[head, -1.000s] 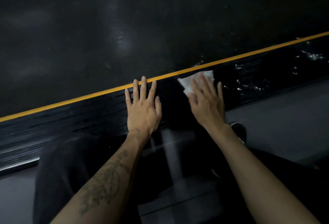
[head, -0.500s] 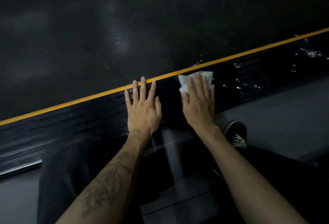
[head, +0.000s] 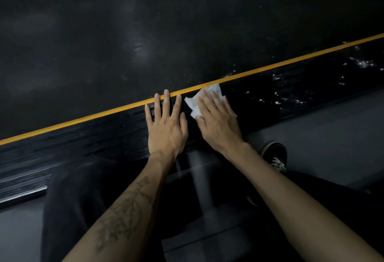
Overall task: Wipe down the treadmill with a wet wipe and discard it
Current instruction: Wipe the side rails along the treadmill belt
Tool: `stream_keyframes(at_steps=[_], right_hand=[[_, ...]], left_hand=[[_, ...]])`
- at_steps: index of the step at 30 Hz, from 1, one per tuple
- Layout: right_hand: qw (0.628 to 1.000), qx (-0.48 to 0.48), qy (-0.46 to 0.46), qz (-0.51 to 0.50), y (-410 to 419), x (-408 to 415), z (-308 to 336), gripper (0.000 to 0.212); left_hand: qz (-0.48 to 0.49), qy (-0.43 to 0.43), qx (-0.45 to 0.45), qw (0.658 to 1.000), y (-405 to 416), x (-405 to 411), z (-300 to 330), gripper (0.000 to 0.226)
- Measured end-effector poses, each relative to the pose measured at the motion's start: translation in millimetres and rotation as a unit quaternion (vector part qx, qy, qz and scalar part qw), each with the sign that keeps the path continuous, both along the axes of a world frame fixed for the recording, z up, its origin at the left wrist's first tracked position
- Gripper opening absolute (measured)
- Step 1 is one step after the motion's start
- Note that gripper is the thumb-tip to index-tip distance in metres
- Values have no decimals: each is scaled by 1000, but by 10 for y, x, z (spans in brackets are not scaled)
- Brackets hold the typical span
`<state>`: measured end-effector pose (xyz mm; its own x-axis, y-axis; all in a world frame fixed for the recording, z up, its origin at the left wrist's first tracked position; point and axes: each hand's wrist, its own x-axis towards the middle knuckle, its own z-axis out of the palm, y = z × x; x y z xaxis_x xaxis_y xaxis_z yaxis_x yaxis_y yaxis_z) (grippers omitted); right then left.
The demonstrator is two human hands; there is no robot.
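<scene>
Glossy black treadmill side rail: left hand flat, fingers straight; right hand flat, pressing crumpled white wet wipe beside yellow stripe.

White wet wipe lies on treadmill side rail.

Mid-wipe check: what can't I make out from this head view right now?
- Most of the wet wipe: covered by the right hand.
- Side rail under the left hand: hidden.
- Treadmill ends: cut off by frame edges.
- Rail at lower left: blurred.
- Bright specks: droplets or dust, unclear.
</scene>
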<state>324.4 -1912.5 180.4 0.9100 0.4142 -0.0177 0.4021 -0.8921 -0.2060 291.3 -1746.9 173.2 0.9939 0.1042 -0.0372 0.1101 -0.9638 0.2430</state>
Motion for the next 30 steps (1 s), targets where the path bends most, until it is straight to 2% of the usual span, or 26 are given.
stream_keyframes(at_steps=[4,8,12,19,22,25,27,30], right_hand=[[999,-28,20,-10,5,187,57,72],[999,13,1,-52,99,-20,35,68],[999,-8,-25,-19,-14,-210,-9,61],[999,-26,2,-25,124,265,47,61],[999,-14,-21,-27,49,54,29,62],[999,-19,-38,17,-121,-188,-8,60],[998,-28,-44,46,-171,-117,19,60],[998,-31,-37,31,-108,150,15,60]], left_hand=[[0,0,2,1000,2,9,8,61],[0,-1,1,1000,8,6,1,60],[-1,3,7,1000,4,14,5,61],[0,-1,14,1000,-5,16,-11,60],[0,-3,11,1000,5,17,-19,60],[-1,-5,13,1000,-6,4,-10,60],[-1,-4,14,1000,-11,4,-13,60],[1,-4,18,1000,-13,13,-21,60]])
